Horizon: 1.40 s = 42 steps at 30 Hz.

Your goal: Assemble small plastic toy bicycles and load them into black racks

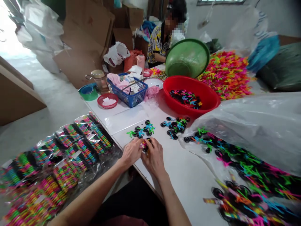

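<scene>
Near the table's front edge, my left hand point(132, 152) and my right hand point(154, 156) meet with fingers curled round a small toy bicycle point(145, 146). Its black wheels and some pink and yellow show between my fingers; the rest is hidden. Just beyond my fingertips lies a small group of toy bicycles point(142, 129) in blue and green with black wheels. Farther right, a second small pile of toy bicycles point(175, 125) rests on the white table point(188, 166).
A red basin point(209, 99) holds more toy bicycles, with a green basin point(188, 58) tilted behind it. Right lies a plastic bag point(258, 116) spilling bicycles. A blue basket point(130, 99) stands at the back. Packed bags point(77, 150) lie left. A person point(156, 40) sits across.
</scene>
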Available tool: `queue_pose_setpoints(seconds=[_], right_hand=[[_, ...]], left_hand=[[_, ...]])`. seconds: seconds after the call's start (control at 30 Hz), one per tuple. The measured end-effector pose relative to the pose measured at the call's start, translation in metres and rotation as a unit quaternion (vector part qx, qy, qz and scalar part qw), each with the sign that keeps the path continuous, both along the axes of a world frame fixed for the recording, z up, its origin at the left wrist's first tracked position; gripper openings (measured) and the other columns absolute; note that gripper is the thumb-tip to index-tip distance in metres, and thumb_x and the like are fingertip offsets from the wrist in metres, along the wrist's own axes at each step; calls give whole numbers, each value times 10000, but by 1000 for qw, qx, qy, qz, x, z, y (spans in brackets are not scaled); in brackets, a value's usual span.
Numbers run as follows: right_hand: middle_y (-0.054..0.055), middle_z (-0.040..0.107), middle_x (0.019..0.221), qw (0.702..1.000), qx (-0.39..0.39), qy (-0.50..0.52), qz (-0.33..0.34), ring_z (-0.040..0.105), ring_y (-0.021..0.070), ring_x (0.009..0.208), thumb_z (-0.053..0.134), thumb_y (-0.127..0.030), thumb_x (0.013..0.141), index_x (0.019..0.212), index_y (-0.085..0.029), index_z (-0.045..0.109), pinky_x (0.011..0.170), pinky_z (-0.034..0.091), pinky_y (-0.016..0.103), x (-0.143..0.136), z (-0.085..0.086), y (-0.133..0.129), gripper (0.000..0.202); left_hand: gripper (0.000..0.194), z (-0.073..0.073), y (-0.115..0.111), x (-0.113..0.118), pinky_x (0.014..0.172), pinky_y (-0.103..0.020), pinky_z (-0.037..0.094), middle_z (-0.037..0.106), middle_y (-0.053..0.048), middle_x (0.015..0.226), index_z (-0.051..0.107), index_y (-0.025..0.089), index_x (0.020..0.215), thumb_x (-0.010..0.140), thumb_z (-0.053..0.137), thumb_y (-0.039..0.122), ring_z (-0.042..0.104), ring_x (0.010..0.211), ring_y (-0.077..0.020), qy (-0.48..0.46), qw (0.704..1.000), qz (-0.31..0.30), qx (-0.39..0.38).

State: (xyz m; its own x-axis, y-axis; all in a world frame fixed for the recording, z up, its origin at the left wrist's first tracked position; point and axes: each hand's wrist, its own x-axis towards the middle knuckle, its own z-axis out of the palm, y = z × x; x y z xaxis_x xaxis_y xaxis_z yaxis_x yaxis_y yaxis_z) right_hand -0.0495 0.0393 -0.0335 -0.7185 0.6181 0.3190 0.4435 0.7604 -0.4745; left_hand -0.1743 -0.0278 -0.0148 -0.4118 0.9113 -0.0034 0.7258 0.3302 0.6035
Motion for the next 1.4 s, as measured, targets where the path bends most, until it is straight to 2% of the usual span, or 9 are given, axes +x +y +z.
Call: queue_pose_setpoints(seconds=[0.3,0.47,0.57,0.73,0.87,1.0,1.17,1.3,1.4], right_hand=[[142,532,1172,1000,6,26,-15,510,258,1058,471,-292,848,1196,-182,498,906,439,428,21,-19,-9,366],[146,551,1133,991,91,91,-39,548,230,1054,454,-236,850,1185,-192,476,845,507,360,38,-13,19,339],[146,570,1091,972,197,120,-47,556,224,1041,447,-208,848,1165,-184,493,830,503,346,38,36,73,321],[131,592,1022,936,310,112,-125,552,228,982,486,-240,831,970,-174,590,818,448,353,15,152,213,185],[158,496,1231,940,298,39,-160,480,281,1087,529,-316,817,1084,-172,574,883,354,439,0,186,270,307],[113,553,1170,967,243,21,-65,497,260,1033,550,-258,805,1070,-194,588,890,332,414,-10,139,215,276],[86,605,1051,989,62,-82,105,528,215,958,508,-182,819,1066,-195,596,856,369,329,-44,50,119,262],[123,573,1122,993,-41,-96,50,515,245,1007,552,-249,793,1160,-166,549,868,387,350,-63,22,105,377],[101,607,1073,991,-112,-60,45,526,242,1013,590,-239,728,1138,-164,561,902,391,364,-57,16,108,418]], left_hand=[[288,-9,-4,27,790,-290,416,572,-46,911,587,201,885,697,433,46,555,860,-187,-123,991,-10,47],[187,0,35,41,686,-264,405,565,-28,796,543,196,733,695,437,46,534,750,-165,-169,977,-39,120],[141,43,88,42,636,-249,389,570,-25,747,561,179,716,721,466,75,518,697,-149,-160,965,-73,197],[126,147,224,17,635,-245,381,603,-26,729,617,137,771,809,504,179,499,658,-123,-91,931,-126,330],[162,182,279,-26,676,-215,386,639,-32,796,639,107,900,818,500,128,507,694,-87,-103,916,-111,370],[171,154,217,-70,666,-224,400,647,-18,802,651,122,900,799,518,160,535,700,-98,-58,929,-121,345],[216,67,98,-96,664,-254,433,656,-20,803,647,164,949,823,490,241,577,715,-142,10,990,-52,130],[338,6,45,-73,857,-360,422,615,-96,1042,618,159,1043,784,417,77,541,989,-221,96,993,-44,52],[387,-15,30,-40,906,-387,401,580,-93,1111,570,189,1125,795,415,61,512,1055,-224,86,994,-38,64]])
